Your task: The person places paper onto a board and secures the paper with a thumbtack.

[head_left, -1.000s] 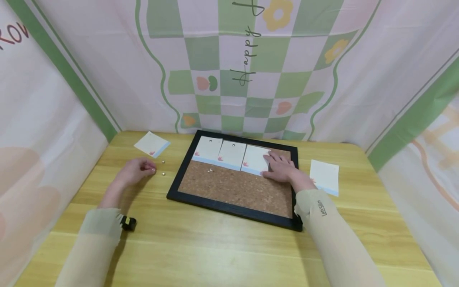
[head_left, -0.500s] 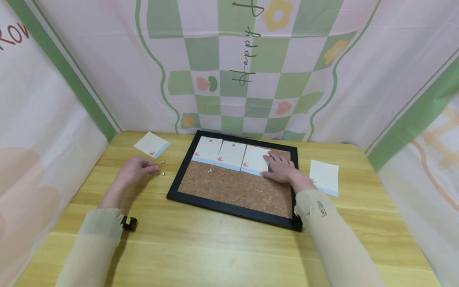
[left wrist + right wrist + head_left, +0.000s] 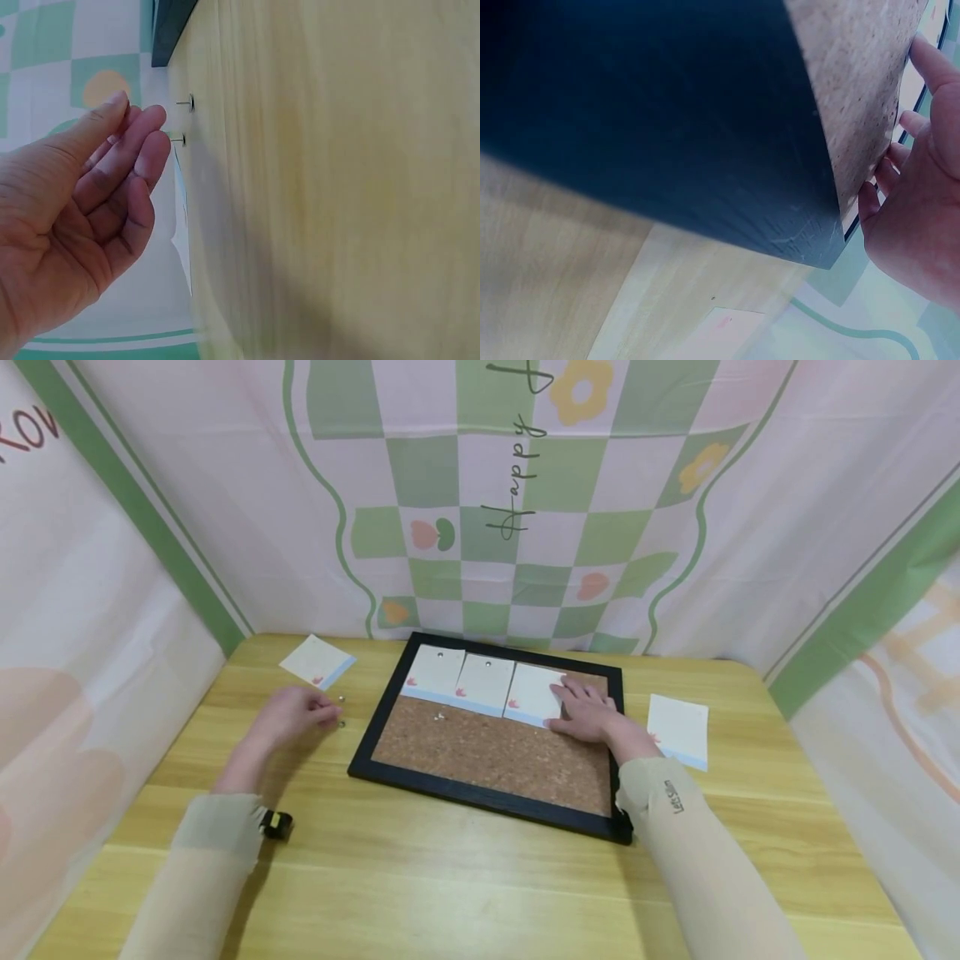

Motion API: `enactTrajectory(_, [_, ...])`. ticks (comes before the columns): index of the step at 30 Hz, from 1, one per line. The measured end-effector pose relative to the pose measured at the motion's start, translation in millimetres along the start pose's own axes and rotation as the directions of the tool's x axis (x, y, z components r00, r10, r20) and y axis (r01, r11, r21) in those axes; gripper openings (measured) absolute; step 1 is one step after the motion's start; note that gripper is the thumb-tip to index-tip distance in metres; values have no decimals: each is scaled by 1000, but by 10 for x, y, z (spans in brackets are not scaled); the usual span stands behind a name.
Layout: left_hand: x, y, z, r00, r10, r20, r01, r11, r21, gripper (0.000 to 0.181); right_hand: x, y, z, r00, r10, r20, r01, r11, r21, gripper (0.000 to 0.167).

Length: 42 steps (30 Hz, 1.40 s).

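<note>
Head: we look forward and down across the pale yellow wooden table (image 3: 420, 893) | left wrist: we sit close beside the bare left hand (image 3: 82, 214), table turned sideways, sharing two small metal thumbtacks (image 3: 190, 103) with head | right wrist: we face a rectangular black-framed cork board (image 3: 667, 135) very near, shared with head
</note>
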<state>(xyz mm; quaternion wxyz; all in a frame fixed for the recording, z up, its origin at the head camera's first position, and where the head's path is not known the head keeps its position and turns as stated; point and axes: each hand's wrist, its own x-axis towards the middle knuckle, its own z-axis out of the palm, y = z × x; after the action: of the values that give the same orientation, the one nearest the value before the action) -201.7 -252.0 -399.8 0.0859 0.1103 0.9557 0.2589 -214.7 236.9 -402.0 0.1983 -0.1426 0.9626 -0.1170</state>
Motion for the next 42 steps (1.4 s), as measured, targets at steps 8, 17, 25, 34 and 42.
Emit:
enactTrajectory(8, [119,65,74,997,66,-27,-68,996,-54,18,-2,16,-2,1000,1,9,-1,1000,6,76])
enactTrajectory(17, [266,315,163,994,105,-41,-109,989,-100,14,6,31,6,1000,2,10,-2,1000,10,75])
enactTrajectory(25, [430,665,284,987,155,-40,-160,974,-162,14,-2,35,17,1000,-6,2,6,1000,15,75])
enactTrajectory(34, [627,1101,450,967,245,-74,-252,961,-114,17,-7,21,10,1000,-3,6,3,1000,20,75])
enactTrajectory(42, [740,1382,653,965,257,-49,-262,949,-178,19,-18,19,-7,1000,2,12,-3,1000,29,76])
